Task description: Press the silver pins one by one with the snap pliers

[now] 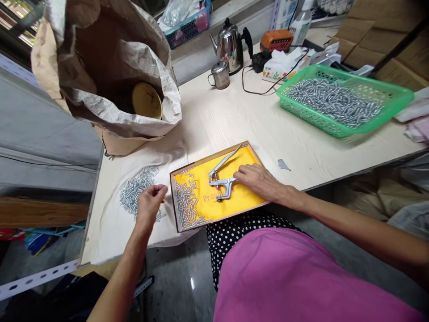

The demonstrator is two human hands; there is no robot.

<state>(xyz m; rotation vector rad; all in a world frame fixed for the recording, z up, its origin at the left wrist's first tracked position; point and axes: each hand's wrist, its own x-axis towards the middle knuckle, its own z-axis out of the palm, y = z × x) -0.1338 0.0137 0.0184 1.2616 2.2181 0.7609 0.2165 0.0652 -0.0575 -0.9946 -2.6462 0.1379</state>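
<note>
Tray (173,201), yellow-lined, centre frame: small metal pieces (186,203) heaped along its left side, hand pliers (225,182) lying mid-tray. Right hand (258,181) flat and relaxed, fingertips touching the pliers' head, no grip. Left hand (149,203) just left of the tray, fingertips pinched together over a loose pile (136,190) on white cloth (110,223); can't tell if a piece is between them. Green basket (308,117) upper right, full of metal parts (335,100). Sack (134,58) upper left, yellow bowl (146,100) inside. Kettle (231,44) and steel cup (221,74) top centre.
</note>
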